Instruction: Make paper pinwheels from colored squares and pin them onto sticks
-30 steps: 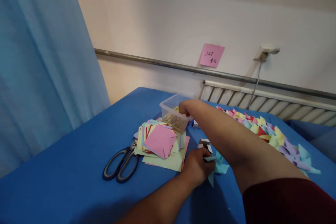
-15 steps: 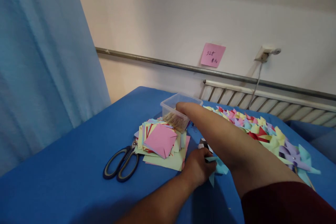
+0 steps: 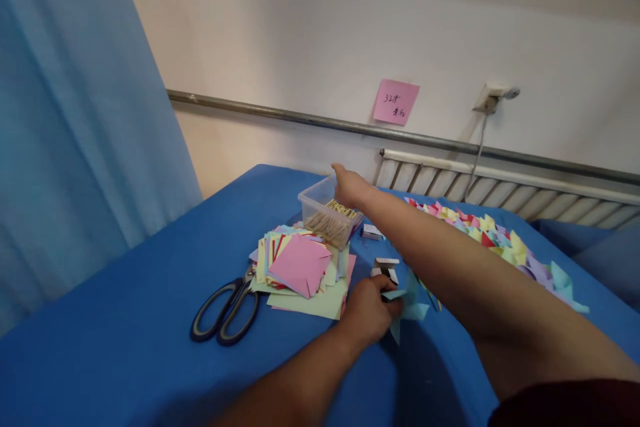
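The person's left hand (image 3: 371, 310) pinches a folded pale blue paper piece (image 3: 415, 311) between thumb and fingers, on the near side of the clear plastic box (image 3: 311, 203) and a little to its right. The right hand (image 3: 351, 188) is over the far right part of the plastic box, its fingers bent; whether they close on anything cannot be told, though a small pale tip shows beside them. Thin sticks (image 3: 327, 223) lie bundled inside the plastic box. A small opened carton (image 3: 386, 268) stands nearer the person than the plastic box, just beyond the left hand, and another small white carton (image 3: 371, 232) sits just beside the box on its right. A stack of coloured paper squares (image 3: 300, 263), pink on top, lies close in front of the plastic box, and farther out to its near left are dark-handled scissors (image 3: 225, 312). Well to the right of the box, past the right forearm, many coloured paper pinwheels (image 3: 480, 230) spread in a long cluster. Blue cloth (image 3: 125, 333) lies under the box, and on the wall above it to the right hangs a pink note (image 3: 397, 101).
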Demonstrator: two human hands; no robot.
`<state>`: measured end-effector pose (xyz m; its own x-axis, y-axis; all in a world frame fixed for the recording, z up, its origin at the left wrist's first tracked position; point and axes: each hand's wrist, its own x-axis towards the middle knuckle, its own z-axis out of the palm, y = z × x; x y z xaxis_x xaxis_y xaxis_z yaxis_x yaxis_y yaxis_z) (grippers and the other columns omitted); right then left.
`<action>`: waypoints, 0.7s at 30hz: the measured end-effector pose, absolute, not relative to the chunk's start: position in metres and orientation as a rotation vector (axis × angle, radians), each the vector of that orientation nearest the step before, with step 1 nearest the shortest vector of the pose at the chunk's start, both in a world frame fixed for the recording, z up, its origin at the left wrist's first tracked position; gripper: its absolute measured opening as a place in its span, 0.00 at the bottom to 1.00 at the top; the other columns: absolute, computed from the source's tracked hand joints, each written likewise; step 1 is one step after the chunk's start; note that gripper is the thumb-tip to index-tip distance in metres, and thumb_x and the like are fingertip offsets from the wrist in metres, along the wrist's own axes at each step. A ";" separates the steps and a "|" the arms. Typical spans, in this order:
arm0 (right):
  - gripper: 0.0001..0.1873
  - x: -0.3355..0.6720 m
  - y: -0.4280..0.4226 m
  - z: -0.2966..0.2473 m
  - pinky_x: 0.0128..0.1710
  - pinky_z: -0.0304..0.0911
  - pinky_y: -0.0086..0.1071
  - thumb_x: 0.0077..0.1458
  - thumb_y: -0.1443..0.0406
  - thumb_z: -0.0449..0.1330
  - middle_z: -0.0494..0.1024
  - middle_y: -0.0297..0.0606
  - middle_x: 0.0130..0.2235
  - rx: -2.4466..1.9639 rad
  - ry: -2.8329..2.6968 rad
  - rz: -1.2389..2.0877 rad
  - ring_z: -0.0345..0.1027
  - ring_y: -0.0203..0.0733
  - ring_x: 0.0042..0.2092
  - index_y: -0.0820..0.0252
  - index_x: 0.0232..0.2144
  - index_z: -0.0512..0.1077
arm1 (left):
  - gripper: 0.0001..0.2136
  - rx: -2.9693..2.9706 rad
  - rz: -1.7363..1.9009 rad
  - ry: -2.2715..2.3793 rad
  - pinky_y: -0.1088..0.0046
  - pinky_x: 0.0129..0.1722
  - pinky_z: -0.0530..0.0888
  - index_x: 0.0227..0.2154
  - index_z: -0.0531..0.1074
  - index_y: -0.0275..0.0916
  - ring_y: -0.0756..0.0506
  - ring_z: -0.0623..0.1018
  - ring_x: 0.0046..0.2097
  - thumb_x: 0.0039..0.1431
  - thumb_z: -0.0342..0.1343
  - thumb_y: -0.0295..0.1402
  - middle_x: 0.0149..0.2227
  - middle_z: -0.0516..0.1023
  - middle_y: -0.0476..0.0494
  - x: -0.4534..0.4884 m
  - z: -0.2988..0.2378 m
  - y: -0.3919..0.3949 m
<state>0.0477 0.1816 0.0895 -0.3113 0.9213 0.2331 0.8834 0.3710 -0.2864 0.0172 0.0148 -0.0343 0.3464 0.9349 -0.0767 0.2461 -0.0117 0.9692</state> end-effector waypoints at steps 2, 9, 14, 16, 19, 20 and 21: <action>0.30 0.067 0.157 0.095 0.37 0.64 0.31 0.54 0.72 0.53 0.77 0.42 0.38 -1.516 -2.207 0.199 0.71 0.41 0.38 0.63 0.59 0.52 | 0.03 1.532 0.795 1.131 0.75 0.26 0.62 0.24 0.72 0.37 0.49 0.70 0.28 0.43 0.57 0.29 0.26 0.73 0.50 0.017 -0.032 0.016; 0.05 0.144 0.033 0.059 0.17 0.50 0.22 0.48 0.68 0.55 0.68 0.27 0.26 -1.033 -1.113 0.895 0.53 0.27 0.19 0.57 0.31 0.64 | 0.09 1.168 0.876 0.954 0.75 0.27 0.65 0.27 0.71 0.35 0.52 0.68 0.24 0.44 0.63 0.33 0.23 0.71 0.51 0.014 -0.016 0.022; 0.12 0.163 0.001 0.005 0.14 0.38 0.22 0.43 0.61 0.63 0.58 0.22 0.16 -1.077 -0.802 1.125 0.42 0.25 0.15 0.60 0.31 0.70 | 0.14 0.697 0.851 0.621 0.73 0.35 0.70 0.38 0.72 0.35 0.51 0.74 0.29 0.46 0.63 0.27 0.31 0.76 0.45 0.005 -0.001 0.019; 0.16 0.159 0.000 -0.007 0.15 0.41 0.23 0.44 0.58 0.65 0.59 0.24 0.17 -1.022 -0.931 1.237 0.45 0.26 0.16 0.62 0.34 0.72 | 0.12 0.600 0.814 0.553 0.74 0.33 0.70 0.37 0.73 0.35 0.51 0.73 0.28 0.46 0.62 0.24 0.30 0.76 0.45 0.002 0.001 0.016; 0.22 0.153 -0.002 -0.011 0.17 0.44 0.23 0.45 0.58 0.65 0.69 0.30 0.25 -0.924 -1.051 1.339 0.50 0.25 0.19 0.59 0.43 0.72 | 0.10 0.452 0.737 0.447 0.74 0.32 0.70 0.37 0.73 0.33 0.54 0.72 0.26 0.49 0.59 0.22 0.28 0.74 0.47 -0.001 0.000 0.013; 0.23 0.152 -0.002 -0.010 0.18 0.46 0.23 0.45 0.59 0.66 0.70 0.31 0.27 -0.891 -1.078 1.366 0.53 0.26 0.21 0.58 0.45 0.71 | 0.09 0.420 0.715 0.430 0.74 0.32 0.70 0.36 0.72 0.33 0.54 0.71 0.25 0.50 0.58 0.22 0.27 0.74 0.47 -0.002 -0.001 0.013; 0.24 0.152 -0.003 -0.008 0.20 0.49 0.23 0.44 0.59 0.66 0.70 0.31 0.27 -0.856 -1.106 1.390 0.55 0.27 0.22 0.57 0.46 0.71 | 0.09 0.397 0.695 0.423 0.74 0.32 0.70 0.36 0.72 0.32 0.54 0.71 0.25 0.50 0.58 0.21 0.27 0.73 0.47 -0.002 -0.002 0.012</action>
<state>0.1521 -0.0030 -0.0079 -0.1280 0.9876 0.0907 -0.3104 0.0469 -0.9495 -0.0020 0.0120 -0.0017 0.6907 0.6826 -0.2386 -0.5258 0.7006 0.4823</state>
